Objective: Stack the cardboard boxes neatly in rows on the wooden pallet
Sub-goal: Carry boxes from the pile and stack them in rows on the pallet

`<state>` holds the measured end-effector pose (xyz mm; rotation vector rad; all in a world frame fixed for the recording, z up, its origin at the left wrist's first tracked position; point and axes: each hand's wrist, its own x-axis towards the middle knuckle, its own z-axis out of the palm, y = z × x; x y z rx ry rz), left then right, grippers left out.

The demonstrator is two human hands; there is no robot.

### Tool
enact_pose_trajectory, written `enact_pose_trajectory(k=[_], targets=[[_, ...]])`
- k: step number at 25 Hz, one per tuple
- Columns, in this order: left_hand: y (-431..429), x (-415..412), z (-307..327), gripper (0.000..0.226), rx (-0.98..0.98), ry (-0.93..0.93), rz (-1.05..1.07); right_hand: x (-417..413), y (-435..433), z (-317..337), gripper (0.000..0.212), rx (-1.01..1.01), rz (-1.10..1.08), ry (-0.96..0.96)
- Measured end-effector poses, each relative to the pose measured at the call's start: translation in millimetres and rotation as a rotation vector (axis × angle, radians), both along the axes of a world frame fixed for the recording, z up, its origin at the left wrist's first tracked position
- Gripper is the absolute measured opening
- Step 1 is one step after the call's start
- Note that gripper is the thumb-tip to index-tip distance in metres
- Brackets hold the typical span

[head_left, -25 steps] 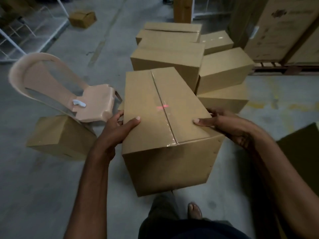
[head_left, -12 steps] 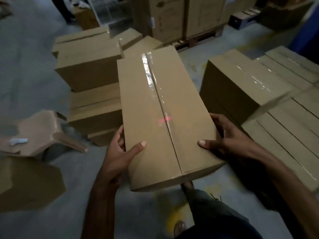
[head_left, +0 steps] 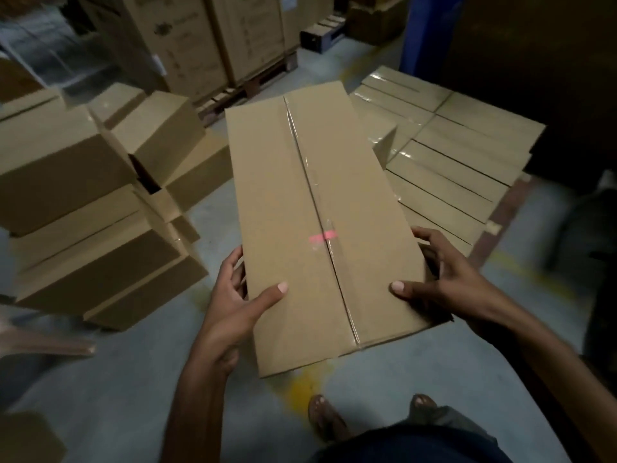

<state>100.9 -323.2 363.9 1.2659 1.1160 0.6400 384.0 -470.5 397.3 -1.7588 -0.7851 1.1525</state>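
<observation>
Sandalled feet (head_left: 325, 419) on grey floor (head_left: 117, 396), nearest. Left hand (head_left: 233, 309) and right hand (head_left: 444, 282), apart, each gripping one long side of cardboard box (head_left: 300, 212), thumbs flat on its taped top. Box held off the floor, lengthwise away from the person. Loose pile of boxes (head_left: 66, 168) at left; flat rows of taped boxes (head_left: 460, 155) at right. Tall printed cartons (head_left: 187, 45) on a pallet, farthest back.

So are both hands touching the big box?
Touching. The head view shows the left hand and right hand gripping the box, thumbs flat on its top.
</observation>
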Motion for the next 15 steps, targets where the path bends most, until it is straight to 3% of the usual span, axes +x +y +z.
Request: enact_pose_trajectory(k=[9,15], targets=[[-83,173,6,0.101,-0.014,0.035,-0.273,130,-146,-2,0.086,-0.034,-0.209,0.012],[-154,306,1,0.110,-0.045,0.035,-0.307,268,-211,0,0.041,-0.065,-0.456,0.099]])
